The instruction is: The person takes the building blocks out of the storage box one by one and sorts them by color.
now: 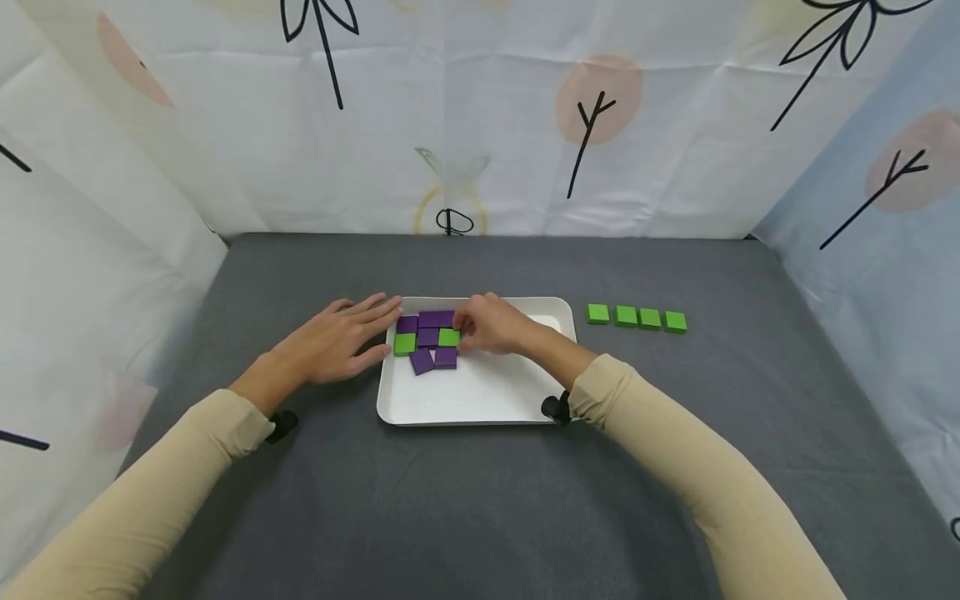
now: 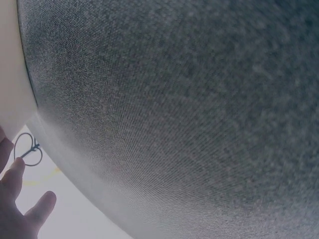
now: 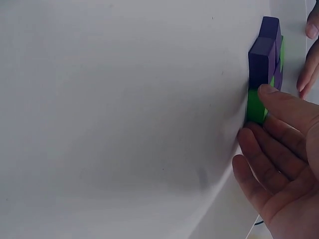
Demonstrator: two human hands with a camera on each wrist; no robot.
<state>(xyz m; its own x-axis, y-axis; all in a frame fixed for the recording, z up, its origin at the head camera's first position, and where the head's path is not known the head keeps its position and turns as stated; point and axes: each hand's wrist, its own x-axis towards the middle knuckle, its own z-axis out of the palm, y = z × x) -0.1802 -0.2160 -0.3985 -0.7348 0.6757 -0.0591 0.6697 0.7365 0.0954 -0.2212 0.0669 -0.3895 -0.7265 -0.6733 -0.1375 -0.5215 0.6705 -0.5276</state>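
On a white tray (image 1: 480,400) lies a tight group of small square blocks, purple and green. The left hand (image 1: 348,337) is spread with extended fingers, its fingertips at the tray's left rim beside a green block (image 1: 405,344). My right hand (image 1: 491,323) pinches at the right side of the group. In the right wrist view its thumb (image 3: 279,102) lies against a green block (image 3: 256,107), with the other fingers curled at its far end. Two purple blocks form the near row; one purple block (image 1: 422,361) is turned askew. The right fingers partly hide the top right purple block (image 1: 447,319).
Right of the tray, several green blocks (image 1: 626,316) lie in a row on the grey cloth-covered table (image 1: 480,508). White patterned fabric (image 1: 495,125) hangs behind and at both sides. Each wrist carries a black camera mount (image 1: 557,408).
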